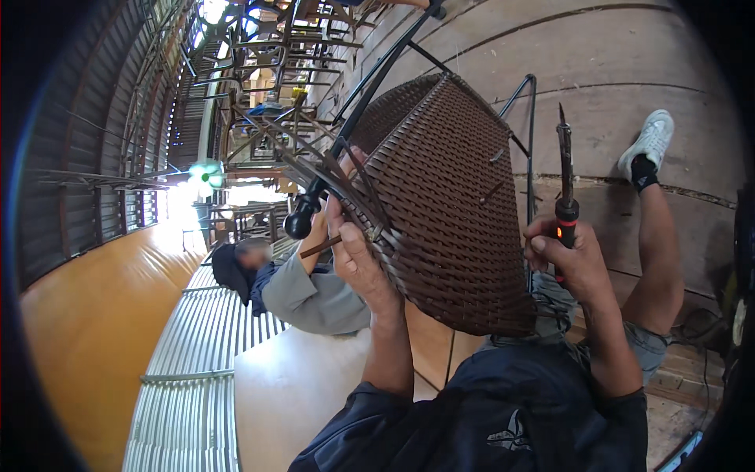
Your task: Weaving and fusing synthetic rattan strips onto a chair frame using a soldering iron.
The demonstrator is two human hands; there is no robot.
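Note:
A brown woven wicker chair (460, 189) on a dark metal frame lies tilted across my lap. At its left edge my left hand (360, 263) is closed round the woven rim and some loose brown strips (358, 185). Those strip ends stick out past a black rounded foot (300, 216) on the frame. Right of the chair, my right hand (580, 256) grips a soldering iron (565, 212) with a black and red handle. A light glows on its handle, and its dark pointed tip aims upward, apart from the weave.
Another person (314, 295) sits at the left, beside a ribbed metallic sheet (197, 370). A pale board (291, 385) lies at lower left. Stacked chair frames (291, 55) stand farther off. My leg, with a white shoe (653, 141), stretches right over the concrete floor (598, 47).

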